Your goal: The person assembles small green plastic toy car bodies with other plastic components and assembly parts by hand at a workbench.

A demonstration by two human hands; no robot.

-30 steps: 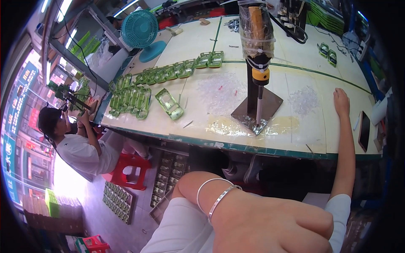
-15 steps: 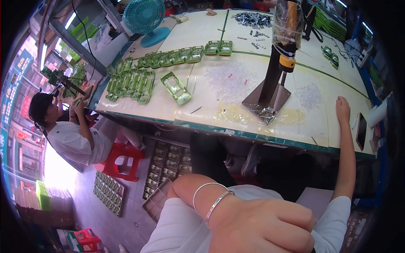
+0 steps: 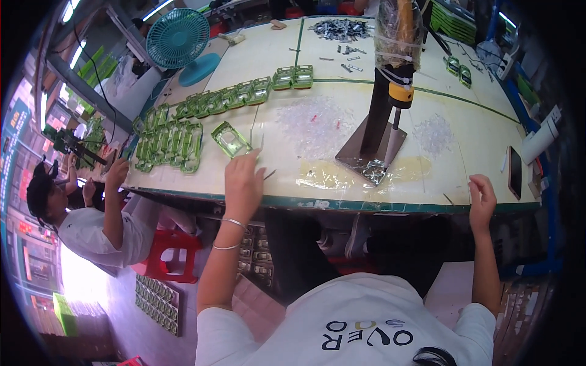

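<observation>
My left hand (image 3: 244, 183), with two bangles on its wrist, reaches over the table's near edge. Its outstretched fingers come up to the near end of a green toy car body shell (image 3: 229, 137); a firm grip on it does not show. Thin strips (image 3: 269, 174) lie beside that hand. My right hand (image 3: 481, 200) is raised at the table's right front, fingers loosely bent and apart, with nothing visible in them. Between my hands stands a screwdriver-like tool (image 3: 394, 128) with a yellow collar, upright on a dark stand with a metal base plate (image 3: 351, 155).
Rows of green car shells (image 3: 174, 146) cover the table's left. Small clear plastic pieces (image 3: 314, 122) lie in piles on both sides of the stand. Farther back are metal parts (image 3: 340, 28) and a teal fan (image 3: 178, 39). A phone (image 3: 514, 172) lies far right. A co-worker (image 3: 91, 232) sits left.
My left hand has moved from close in front of the camera to the car shell. My right hand has shifted nearer the table's front edge, its fingers loosened. The view has shifted.
</observation>
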